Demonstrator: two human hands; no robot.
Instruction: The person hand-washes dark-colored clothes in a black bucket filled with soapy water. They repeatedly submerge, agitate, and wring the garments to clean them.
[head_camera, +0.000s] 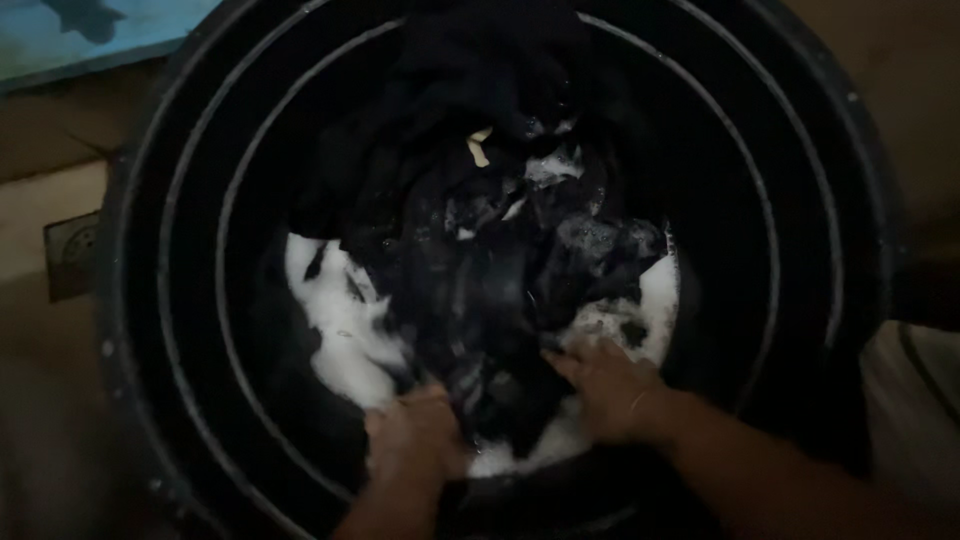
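Observation:
A large black round tub (180, 300) fills the view. Inside it lies a heap of wet black cloth (490, 240) in white soapy foam (345, 330). A small pale tag (480, 148) shows on the cloth near the top of the heap. My left hand (415, 435) is pressed into the near edge of the cloth, fingers curled into it. My right hand (605, 385) rests on the cloth and foam just to the right, fingers spread and bent on the fabric. Both forearms reach in from the bottom edge.
The tub stands on a dim brownish floor (40, 400). A square floor drain (70, 250) sits to the left of the tub. A light blue surface (90, 30) shows at the top left corner. A pale object (915, 400) lies at the right edge.

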